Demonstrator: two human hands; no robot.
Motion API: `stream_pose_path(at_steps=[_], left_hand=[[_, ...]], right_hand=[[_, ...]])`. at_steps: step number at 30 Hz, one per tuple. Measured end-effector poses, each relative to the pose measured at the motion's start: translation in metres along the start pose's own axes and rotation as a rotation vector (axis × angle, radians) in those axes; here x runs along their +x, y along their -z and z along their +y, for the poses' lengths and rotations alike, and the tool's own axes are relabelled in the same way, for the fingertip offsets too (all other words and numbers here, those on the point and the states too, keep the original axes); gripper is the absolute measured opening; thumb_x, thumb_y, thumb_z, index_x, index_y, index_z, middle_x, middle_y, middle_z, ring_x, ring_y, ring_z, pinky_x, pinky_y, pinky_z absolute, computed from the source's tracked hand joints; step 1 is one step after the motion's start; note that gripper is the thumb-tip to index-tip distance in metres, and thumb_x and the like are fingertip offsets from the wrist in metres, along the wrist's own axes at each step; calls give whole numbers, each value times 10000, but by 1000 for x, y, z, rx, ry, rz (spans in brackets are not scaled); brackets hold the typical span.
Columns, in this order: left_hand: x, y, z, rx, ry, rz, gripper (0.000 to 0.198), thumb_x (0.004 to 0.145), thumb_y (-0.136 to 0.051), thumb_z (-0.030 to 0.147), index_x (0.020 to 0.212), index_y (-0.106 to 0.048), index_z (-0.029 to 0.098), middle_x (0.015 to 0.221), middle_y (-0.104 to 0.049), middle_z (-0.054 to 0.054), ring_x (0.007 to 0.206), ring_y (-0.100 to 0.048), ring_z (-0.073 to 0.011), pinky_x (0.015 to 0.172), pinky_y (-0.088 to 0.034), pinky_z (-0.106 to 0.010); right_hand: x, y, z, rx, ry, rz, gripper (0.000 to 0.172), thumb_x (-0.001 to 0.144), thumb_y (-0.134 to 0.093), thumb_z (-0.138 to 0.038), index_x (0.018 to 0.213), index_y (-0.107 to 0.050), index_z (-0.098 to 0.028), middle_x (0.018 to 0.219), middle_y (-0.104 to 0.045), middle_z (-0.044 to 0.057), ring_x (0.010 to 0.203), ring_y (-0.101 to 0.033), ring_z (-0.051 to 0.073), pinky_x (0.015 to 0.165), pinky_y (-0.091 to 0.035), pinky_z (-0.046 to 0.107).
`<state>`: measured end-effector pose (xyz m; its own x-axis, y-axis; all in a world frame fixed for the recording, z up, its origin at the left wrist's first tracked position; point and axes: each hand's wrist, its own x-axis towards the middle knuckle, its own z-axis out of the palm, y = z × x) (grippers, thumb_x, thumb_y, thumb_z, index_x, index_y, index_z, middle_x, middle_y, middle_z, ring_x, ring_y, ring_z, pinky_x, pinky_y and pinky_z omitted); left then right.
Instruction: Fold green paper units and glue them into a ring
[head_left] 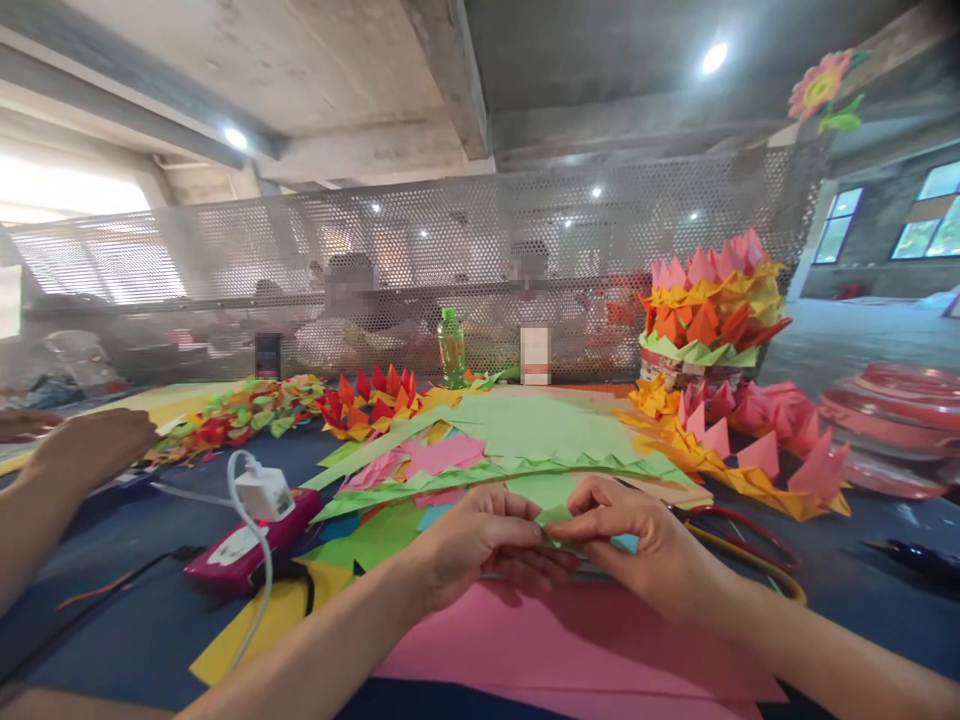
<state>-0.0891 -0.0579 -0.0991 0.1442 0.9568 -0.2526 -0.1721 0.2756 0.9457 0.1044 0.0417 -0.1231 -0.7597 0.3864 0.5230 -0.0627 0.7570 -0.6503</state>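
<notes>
A small light-green paper piece point(555, 516), creased and matte, sits above pink sheets point(570, 655). Fingertips cover much of it, so its full outline cannot be made out. The left hand point(499, 535) and right hand point(645, 540) both have fingers pinched on it. The right hides part of a blue scrap point(625, 542). Beyond lies a zigzag green strip point(525, 466); leftward, a co-worker's forearm point(56, 480) is cut off.

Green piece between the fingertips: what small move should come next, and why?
Probably press a crease into the green piece with the right hand while the left hand steadies it: both hands pinch it between their fingertips, above the pink paper. Any existing folds are too small to tell.
</notes>
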Motion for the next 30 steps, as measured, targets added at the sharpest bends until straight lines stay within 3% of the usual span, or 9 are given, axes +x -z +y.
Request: stream_pose_path(at_steps=[5,15,18,22,27,30], left_hand=[[-1,0,1,73,54,19,258,705,-755,332,837,-677,124,889,-774,-148,626,-729,-158,445,-506,-161],[-3,2,1,48,7,8,269,691,-782,321,855,-672,139,918,-775,-127,799,-755,-237,505,-509,-186],[-5,2,2,48,-39,-6,304,709,-801,336,889,-683,122,952,-769,-145,802,-752,-226,543,-522,-188],[-3,3,0,53,-124,-26,354,737,-817,402,870,-685,101,926,-767,-154,846,-749,-230,647,-559,-220],[-1,4,-1,108,-114,7,414,736,-803,482,849,-673,106,903,-768,-157,803,-750,-232,572,-536,-210],[-2,1,0,120,-134,16,455,710,-810,515,845,-673,103,843,-766,-144,796,-748,-223,651,-552,-234]], right_hand=[[-1,3,-4,-174,87,-53,320,901,-564,-151,1073,-776,-319,881,-594,31,825,-602,158,746,-491,282],[-2,7,-10,-355,180,-72,345,924,-509,-125,1105,-752,-289,929,-615,60,837,-579,182,738,-488,301],[-1,8,-11,-363,197,-79,383,921,-473,-108,1131,-743,-279,908,-599,66,824,-568,188,726,-482,312],[-2,7,-13,-356,181,-89,425,908,-469,-91,1184,-714,-302,934,-591,61,849,-556,193,742,-472,319],[-4,7,-16,-301,141,-69,352,949,-490,-153,1215,-672,-295,947,-628,46,893,-574,192,799,-469,317],[-6,7,-16,-202,17,-2,291,976,-511,-258,1253,-598,-269,1016,-661,49,937,-596,200,825,-478,316]])
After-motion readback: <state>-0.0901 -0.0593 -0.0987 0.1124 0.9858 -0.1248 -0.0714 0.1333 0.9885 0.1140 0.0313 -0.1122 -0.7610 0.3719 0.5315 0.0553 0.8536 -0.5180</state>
